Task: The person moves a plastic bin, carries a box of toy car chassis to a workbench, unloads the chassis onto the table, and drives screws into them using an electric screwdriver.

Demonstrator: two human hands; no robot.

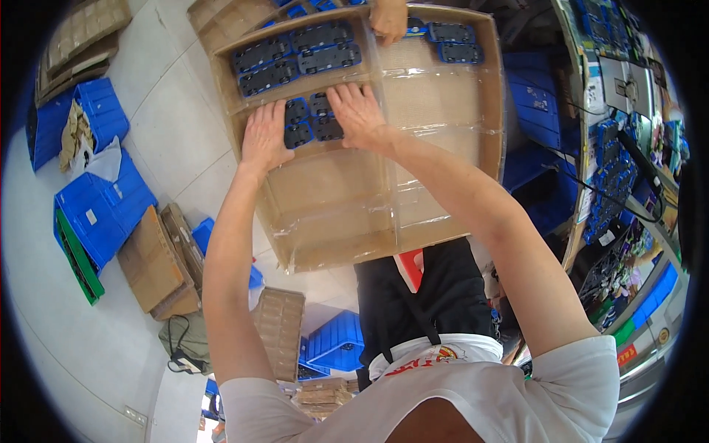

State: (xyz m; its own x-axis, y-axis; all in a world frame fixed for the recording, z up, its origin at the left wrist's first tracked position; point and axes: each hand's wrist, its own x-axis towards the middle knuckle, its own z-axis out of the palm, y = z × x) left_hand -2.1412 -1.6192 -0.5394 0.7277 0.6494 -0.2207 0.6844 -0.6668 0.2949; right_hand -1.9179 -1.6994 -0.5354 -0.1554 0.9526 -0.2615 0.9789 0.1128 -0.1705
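Both my hands reach into a brown cardboard tray split into compartments. Between them sits a small block of toy cars, dark wheeled undersides up, with blue edges showing. My left hand is curled against the left side of the block, thumb at its near corner. My right hand grips the right side, fingers over the far edge and partly covering the cars. More toy cars lie underside up in the compartment beyond.
Another person's hand reaches in at the far edge, beside a few toy cars in the right half. Blue bins and flattened cardboard stand on the left floor. A cluttered workbench runs along the right.
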